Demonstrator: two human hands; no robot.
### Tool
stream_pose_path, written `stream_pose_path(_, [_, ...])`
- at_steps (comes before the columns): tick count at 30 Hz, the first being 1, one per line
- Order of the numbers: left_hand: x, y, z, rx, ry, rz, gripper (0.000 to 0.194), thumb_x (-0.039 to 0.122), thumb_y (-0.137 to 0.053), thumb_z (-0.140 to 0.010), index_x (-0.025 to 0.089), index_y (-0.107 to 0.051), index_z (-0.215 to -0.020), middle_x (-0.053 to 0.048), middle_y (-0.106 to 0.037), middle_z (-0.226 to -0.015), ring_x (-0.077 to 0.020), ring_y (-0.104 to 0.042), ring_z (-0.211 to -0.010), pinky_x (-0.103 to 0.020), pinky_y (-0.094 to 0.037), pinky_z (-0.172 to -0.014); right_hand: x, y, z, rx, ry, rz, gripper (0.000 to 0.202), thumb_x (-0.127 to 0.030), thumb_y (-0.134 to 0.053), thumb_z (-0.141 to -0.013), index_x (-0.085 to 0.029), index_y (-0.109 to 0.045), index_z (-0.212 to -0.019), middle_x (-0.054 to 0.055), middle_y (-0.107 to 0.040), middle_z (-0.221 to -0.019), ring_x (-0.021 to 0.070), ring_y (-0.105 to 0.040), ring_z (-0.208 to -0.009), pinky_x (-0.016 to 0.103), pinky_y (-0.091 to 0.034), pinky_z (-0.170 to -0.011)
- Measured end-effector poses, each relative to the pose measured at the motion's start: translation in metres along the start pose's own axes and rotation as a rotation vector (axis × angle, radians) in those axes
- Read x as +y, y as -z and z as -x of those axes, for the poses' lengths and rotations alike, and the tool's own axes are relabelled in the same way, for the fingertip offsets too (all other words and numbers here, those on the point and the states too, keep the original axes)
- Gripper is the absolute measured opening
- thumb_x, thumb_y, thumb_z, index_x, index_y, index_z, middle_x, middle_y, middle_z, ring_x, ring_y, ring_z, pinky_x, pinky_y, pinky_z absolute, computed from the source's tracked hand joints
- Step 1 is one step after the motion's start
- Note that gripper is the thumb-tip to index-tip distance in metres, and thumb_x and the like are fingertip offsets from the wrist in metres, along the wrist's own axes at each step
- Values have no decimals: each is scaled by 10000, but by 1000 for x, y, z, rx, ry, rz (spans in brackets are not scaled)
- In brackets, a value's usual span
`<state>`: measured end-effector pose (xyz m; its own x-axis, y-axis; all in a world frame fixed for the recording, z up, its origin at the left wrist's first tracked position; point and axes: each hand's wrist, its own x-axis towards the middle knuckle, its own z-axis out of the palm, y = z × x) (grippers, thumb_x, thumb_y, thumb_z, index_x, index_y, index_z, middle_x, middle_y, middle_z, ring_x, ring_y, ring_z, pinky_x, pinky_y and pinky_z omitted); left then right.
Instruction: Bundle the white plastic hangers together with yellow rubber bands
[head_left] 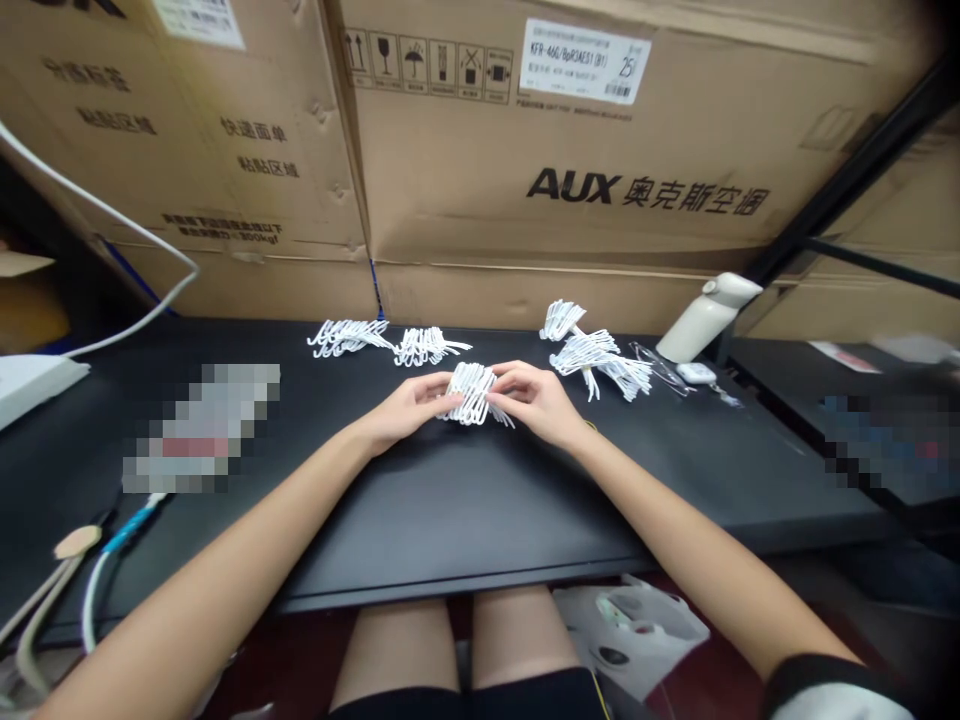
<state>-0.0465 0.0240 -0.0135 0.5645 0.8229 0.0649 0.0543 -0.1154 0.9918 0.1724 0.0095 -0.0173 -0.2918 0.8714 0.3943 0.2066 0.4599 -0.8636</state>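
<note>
Head view: your forearms stretch forward over the black bench [450,535], angling inward so your left hand [401,412] and right hand [541,402] face each other. Each grip is clamped on one bundle of white hooked pieces [472,393] between them, thumbs on your near side, fingers curled. Other white bundles lie beyond your left hand [424,345] and your right [600,362]. To the right is a lidded cream bottle [697,328], contents hidden. Large cartons [570,235] line the back, insides unseen. Below the bench, a plastic bag [667,645] holds items you cannot clearly identify.
</note>
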Motion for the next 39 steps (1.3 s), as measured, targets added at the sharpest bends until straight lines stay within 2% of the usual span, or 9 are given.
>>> stream_pose_path(10, [1,0,-1,7,3,-19,440,439,-640,-805,188,-637,-1167,-95,-633,-1233,-259,-585,-1115,-425,-396,-1025,-4,8,-1,-124,90,153,186,-337,-594,-844,-158,-633,-811,123,-577,-1158,211,-606,-1031,338,-542,-813])
stream_pose_path(14, [-7,0,-4,80,-39,-52,452,428,-657,-789,180,-635,-1165,-112,-671,-1155,-262,-623,-1047,-449,-456,-969,-5,7,-1,-19,113,196,202,-355,-581,-852,-171,-650,-810,108,-617,-1129,204,-624,-994,359,-528,-858])
stream_pose_path(18, [-13,-2,-3,328,-281,-282,468,367,-679,-770,147,-614,-1178,-113,-675,-1119,-239,-655,-955,-387,-524,-880,-4,5,-5,188,-176,35,329,-492,-568,-836,-165,-599,-813,82,-671,-858,160,-650,-693,258,-547,-528])
stream_pose_path(20, [-12,-4,-1,376,-439,-499,411,304,-656,-794,161,-614,-1177,-104,-664,-1139,-225,-648,-965,-369,-520,-886,-5,3,-6,120,-377,-151,380,-547,-538,-837,-170,-571,-871,66,-675,-773,148,-644,-593,221,-506,-415])
stream_pose_path(23, [-9,-6,2,291,-653,-769,310,193,-597,-836,183,-619,-1146,-93,-670,-1100,-207,-624,-1009,-358,-502,-907,-9,0,-5,-73,-501,-395,369,-518,-566,-836,-180,-562,-983,67,-691,-804,174,-687,-661,228,-544,-441])
stream_pose_path(25, [-8,-6,2,269,-744,-883,278,142,-564,-849,194,-619,-1116,-91,-661,-1071,-198,-610,-1012,-358,-503,-896,-11,-4,-3,-123,-477,-459,338,-441,-634,-811,-185,-566,-1022,64,-694,-856,177,-698,-716,230,-568,-490])
stream_pose_path(28, [-8,-5,2,343,-773,-970,272,117,-547,-843,201,-608,-1094,-100,-603,-1093,-201,-579,-1030,-372,-504,-887,-10,-9,-1,-94,-409,-497,343,-363,-681,-784,-199,-556,-1058,49,-693,-906,167,-695,-755,245,-590,-562])
stream_pose_path(34, [-1,-7,4,266,-691,-1011,333,144,-589,-776,179,-590,-1107,-127,-510,-1205,-248,-492,-1141,-409,-462,-947,4,-17,0,14,-282,-424,421,-346,-716,-731,-217,-535,-1089,21,-686,-889,164,-677,-772,284,-603,-607])
stream_pose_path(39, [-2,-12,5,358,-641,-951,172,203,-575,-832,189,-610,-1000,-91,-559,-1080,-220,-533,-1056,-386,-463,-915,6,-24,3,38,-217,-332,441,-356,-697,-741,-225,-515,-1121,51,-674,-996,184,-679,-823,298,-589,-627])
